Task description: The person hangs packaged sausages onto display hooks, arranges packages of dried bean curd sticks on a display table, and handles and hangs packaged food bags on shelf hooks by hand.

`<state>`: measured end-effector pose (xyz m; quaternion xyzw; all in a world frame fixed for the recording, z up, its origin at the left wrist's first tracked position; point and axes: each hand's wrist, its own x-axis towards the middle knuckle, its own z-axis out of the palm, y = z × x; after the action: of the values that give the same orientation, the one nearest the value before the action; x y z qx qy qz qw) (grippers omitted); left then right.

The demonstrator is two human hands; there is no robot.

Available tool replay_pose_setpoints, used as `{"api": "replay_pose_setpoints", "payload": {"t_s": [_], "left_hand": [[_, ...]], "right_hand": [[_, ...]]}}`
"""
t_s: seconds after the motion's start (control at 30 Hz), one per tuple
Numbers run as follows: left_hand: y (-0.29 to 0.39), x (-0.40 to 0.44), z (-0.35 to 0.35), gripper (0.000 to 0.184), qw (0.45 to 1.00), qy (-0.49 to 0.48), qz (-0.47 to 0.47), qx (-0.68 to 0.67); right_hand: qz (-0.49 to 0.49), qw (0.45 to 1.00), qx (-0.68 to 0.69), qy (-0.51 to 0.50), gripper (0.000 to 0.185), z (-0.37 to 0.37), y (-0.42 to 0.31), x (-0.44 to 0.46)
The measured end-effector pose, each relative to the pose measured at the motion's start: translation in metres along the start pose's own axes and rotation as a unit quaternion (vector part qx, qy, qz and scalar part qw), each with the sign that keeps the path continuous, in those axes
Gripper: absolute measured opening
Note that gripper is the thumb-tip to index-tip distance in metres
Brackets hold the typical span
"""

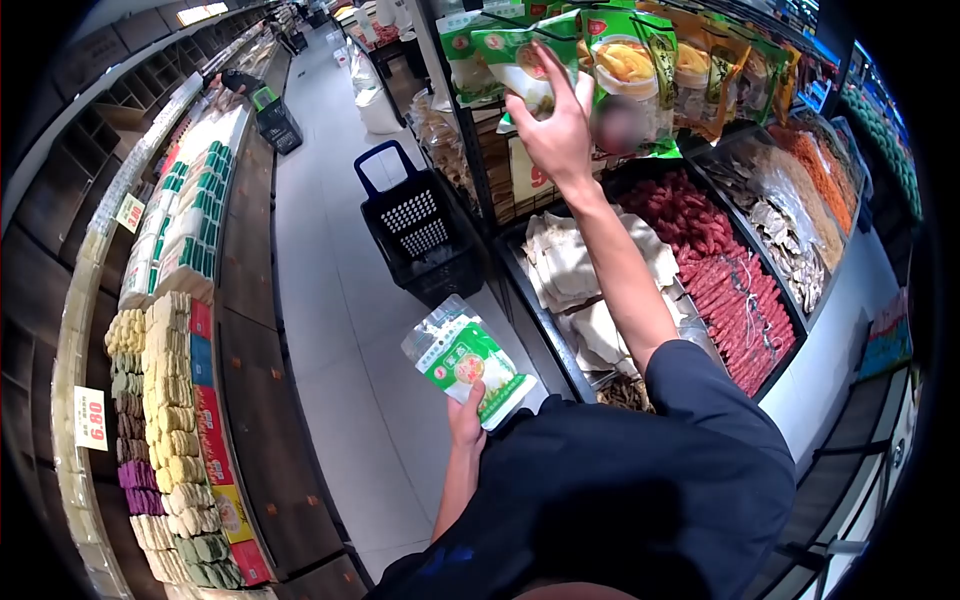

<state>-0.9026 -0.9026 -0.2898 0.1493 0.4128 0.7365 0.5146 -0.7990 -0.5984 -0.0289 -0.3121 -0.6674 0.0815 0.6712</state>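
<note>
My left hand (467, 418) is closed on the lower edge of a green and white food packet (466, 362), with its thumb across the front. The packet has a clear top and is held low in front of my body. My right arm reaches up to the display rack, where my right hand (556, 135) grips a similar green and white packet (528, 62). Its thumb and fingers are spread across that packet's face and edges, and the packet tilts a little. More green packets (470, 62) hang behind it.
Below my right arm are trays of dried sausages (745, 310) and pale folded sheets (560, 262). A black shopping basket (420, 235) stands on the aisle floor. Shelves of bundled noodles (172, 400) line the left side. A person (232, 82) bends over the far shelf near another basket (277, 122).
</note>
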Motion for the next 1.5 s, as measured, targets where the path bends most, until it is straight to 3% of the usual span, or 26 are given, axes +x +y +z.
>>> {"api": "replay_pose_setpoints", "payload": {"t_s": [0.3,0.37,0.43,0.5,0.53,0.57,0.63,0.73,0.9,0.97,1.0,1.03,1.17,1.27,1.37,1.4,1.5], "left_hand": [[0.002,-0.003,0.006,0.047,1.000,0.000,-0.020,0.015],[0.003,-0.003,0.010,0.048,1.000,0.003,-0.023,0.009],[0.001,-0.001,0.010,0.048,1.000,0.008,-0.021,0.006],[-0.005,0.001,0.009,0.048,1.000,0.021,-0.024,-0.001],[-0.001,0.000,0.017,0.048,0.999,0.030,-0.027,-0.025],[-0.003,0.004,0.015,0.048,0.999,0.034,-0.020,-0.025],[-0.005,0.012,0.010,0.047,0.994,0.018,-0.043,-0.099],[-0.001,0.018,0.025,0.048,0.998,0.004,-0.048,-0.044],[-0.005,0.023,0.030,0.049,0.996,-0.019,-0.048,0.067],[-0.008,0.026,0.029,0.049,0.996,-0.035,-0.042,0.071],[-0.011,0.025,0.027,0.050,0.996,-0.027,-0.054,0.068],[-0.011,0.023,0.030,0.050,0.996,-0.018,-0.067,0.064],[-0.007,0.019,0.033,0.050,0.997,-0.027,-0.061,0.028],[-0.010,0.018,0.029,0.050,0.996,-0.023,-0.079,0.023],[-0.010,0.019,0.024,0.049,0.996,-0.017,-0.078,0.031],[-0.011,0.018,0.021,0.049,0.997,-0.007,-0.076,0.031],[-0.010,0.015,0.009,0.047,0.997,0.005,-0.080,0.024]], "right_hand": [[0.060,0.988,-0.113,-0.086,0.065,0.039,0.023,0.007],[-0.028,0.983,-0.152,-0.099,0.060,0.022,0.016,-0.018],[-0.013,0.991,-0.034,-0.128,0.056,-0.004,-0.012,-0.057],[0.036,0.946,0.119,-0.300,0.053,-0.026,-0.028,-0.111],[0.057,0.876,0.216,-0.428,0.059,-0.031,-0.020,-0.145],[0.091,0.820,0.194,-0.531,0.071,-0.044,-0.024,-0.177],[0.099,0.764,0.114,-0.627,0.084,-0.066,-0.034,-0.216],[0.121,0.809,0.063,-0.571,0.091,-0.078,-0.040,-0.248],[0.180,0.829,0.069,-0.525,0.085,-0.090,-0.031,-0.228],[0.285,0.744,0.089,-0.597,0.084,-0.099,-0.022,-0.208],[0.253,0.764,0.065,-0.590,0.083,-0.101,-0.007,-0.210],[0.294,0.758,0.055,-0.579,0.080,-0.106,-0.007,-0.194],[0.210,0.878,0.073,-0.425,0.074,-0.116,0.018,-0.149],[0.093,0.967,0.082,-0.222,0.075,-0.119,-0.001,-0.101],[-0.023,0.981,0.182,-0.055,0.077,-0.105,-0.015,-0.065],[-0.002,0.984,0.175,-0.026,0.078,-0.098,-0.021,-0.058],[-0.033,0.998,0.034,-0.052,0.068,-0.094,-0.033,-0.031]]}}
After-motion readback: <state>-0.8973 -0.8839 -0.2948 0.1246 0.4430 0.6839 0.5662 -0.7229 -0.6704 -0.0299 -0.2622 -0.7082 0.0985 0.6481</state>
